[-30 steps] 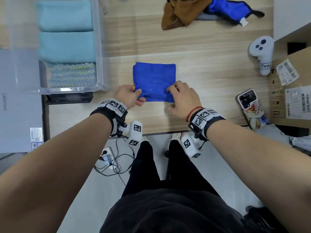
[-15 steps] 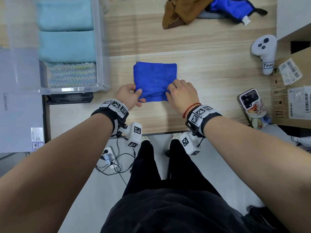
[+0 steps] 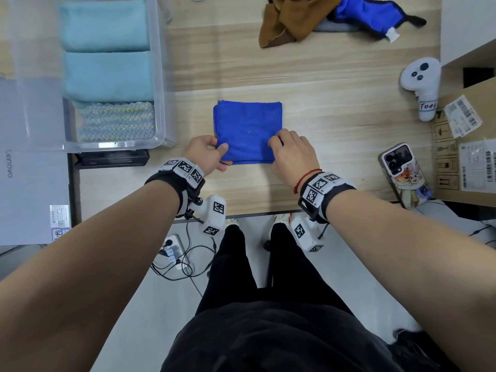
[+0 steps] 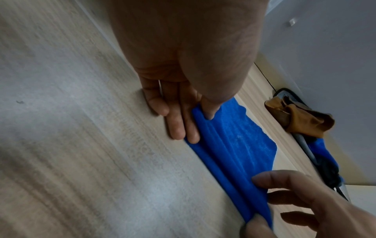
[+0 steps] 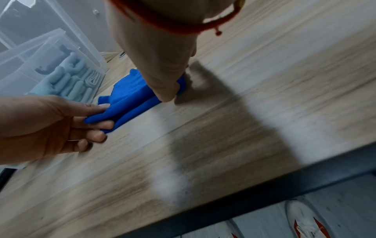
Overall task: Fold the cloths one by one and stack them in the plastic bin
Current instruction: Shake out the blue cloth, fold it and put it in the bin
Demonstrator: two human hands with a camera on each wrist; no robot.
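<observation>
- The folded blue cloth (image 3: 248,131) is lying flat on the wooden table (image 3: 335,124), its near edge sitting between the two hands, with the rest of it stretching away past the fingertips.
- The left hand (image 3: 206,154) is pinching the cloth's near left corner: the thumb is lying on top of the fabric and the fingers (image 4: 179,127) are reaching flat along the table under and beside that edge, as the left wrist view shows.
- The right hand (image 3: 291,154) is gripping the near right corner, knuckles up and fingers curled down onto the fabric; in the left wrist view its thumb and forefinger are closing on the doubled edge.
- Both forearms are reaching forward from the body, converging toward the cloth, each wrist wearing a marker band.
- The clear plastic bin (image 3: 161,76) is sitting beyond and to the left of the left hand, holding two pale blue folded cloths (image 3: 107,73) and a knitted patterned cloth (image 3: 116,120) nearest the hand.
- Far beyond both hands, a brown cloth (image 3: 290,20) and another blue cloth (image 3: 365,14) are lying in a loose heap.
- To the right of the right hand a phone (image 3: 405,174) is lying, with a white controller (image 3: 422,84) farther off and a cardboard box (image 3: 469,146) just beside the phone.
</observation>
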